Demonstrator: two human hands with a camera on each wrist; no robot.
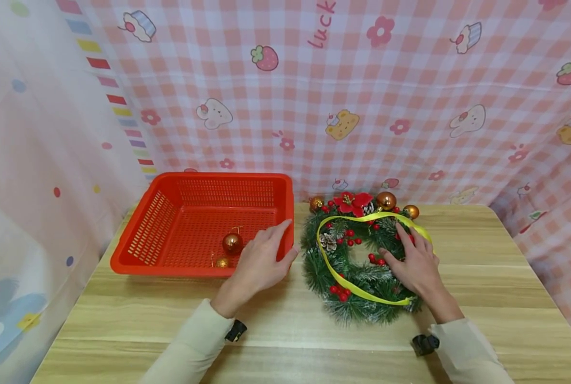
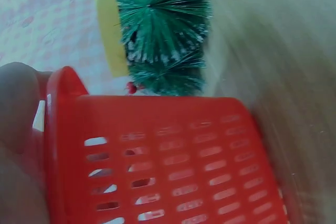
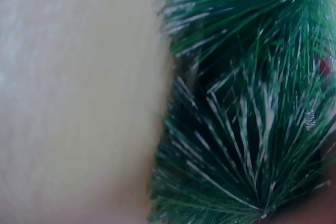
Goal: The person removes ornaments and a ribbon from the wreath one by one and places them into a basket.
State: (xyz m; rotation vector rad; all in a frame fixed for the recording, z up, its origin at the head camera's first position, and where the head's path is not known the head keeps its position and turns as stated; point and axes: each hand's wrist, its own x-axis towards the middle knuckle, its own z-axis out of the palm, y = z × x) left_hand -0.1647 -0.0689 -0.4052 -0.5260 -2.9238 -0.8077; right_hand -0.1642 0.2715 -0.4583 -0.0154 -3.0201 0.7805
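Note:
My left hand reaches over the right front corner of a red plastic basket, its fingers fairly straight and the thumb spread apart. In the left wrist view, blurred fingers lie beside the basket's rim. My right hand rests on the right side of a green Christmas wreath, thumb toward the centre hole and fingers extended. A yellow ribbon lies looped over the wreath. Green needles fill much of the right wrist view, where that hand is mostly hidden.
Inside the basket are a shiny copper bauble and a smaller gold one. The wreath carries a red poinsettia, pinecones, berries and baubles. A patterned curtain stands behind the wooden table.

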